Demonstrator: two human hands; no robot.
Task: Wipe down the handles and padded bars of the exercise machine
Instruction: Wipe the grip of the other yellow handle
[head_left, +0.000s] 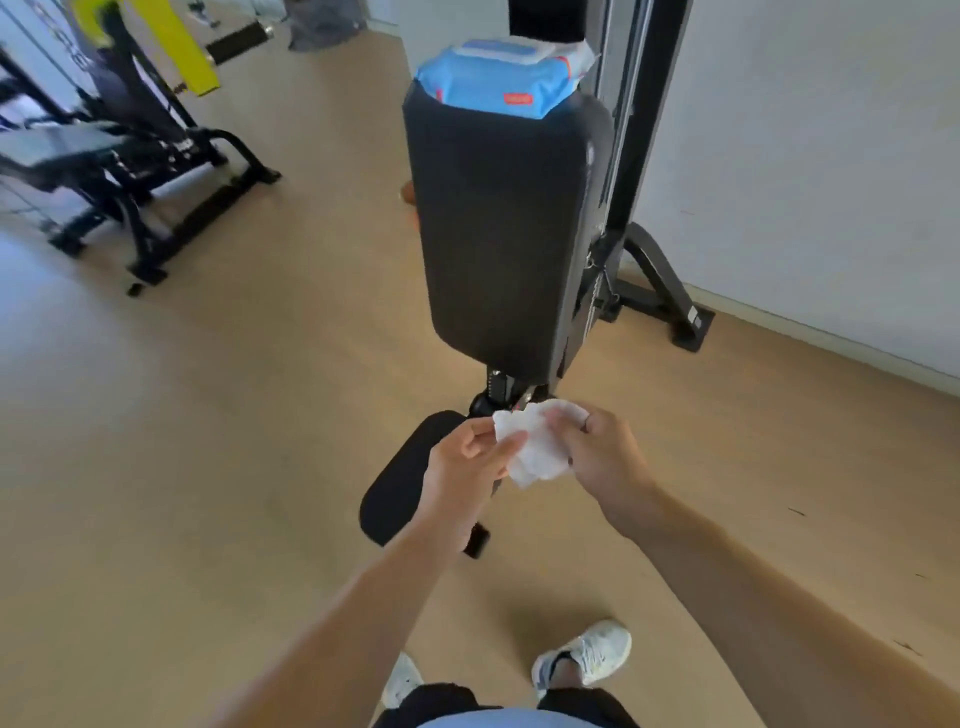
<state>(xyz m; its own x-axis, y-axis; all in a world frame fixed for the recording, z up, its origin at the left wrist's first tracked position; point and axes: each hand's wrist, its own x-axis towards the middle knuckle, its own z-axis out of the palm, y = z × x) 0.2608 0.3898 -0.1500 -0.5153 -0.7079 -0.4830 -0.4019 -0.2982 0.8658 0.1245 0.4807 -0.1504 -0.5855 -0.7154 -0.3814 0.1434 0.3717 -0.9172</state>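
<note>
**Wipe pinched between both hands below the pad**

Held between both hands is a crumpled white wipe: its left edge is pinched by the thumb and curled fingers of the left hand, and its right side is gripped by the curled fingers of the right hand. The wipe is seen just below the lower edge of the black pad, over the joint where the pad meets the seat. The seat is partly covered by the left hand and forearm; its rounded edge shows at 9 o'clock from the hands.

At 12 o'clock, a blue wipe pack is propped on the top edge of the pad, against the upright frame. A frame foot is spread toward the wall at 2 o'clock. Open floor is seen at 9 o'clock and at 3 o'clock from the hands. Another machine is set well apart at 10 o'clock. Two pale shoes are seen at 6 o'clock.
</note>
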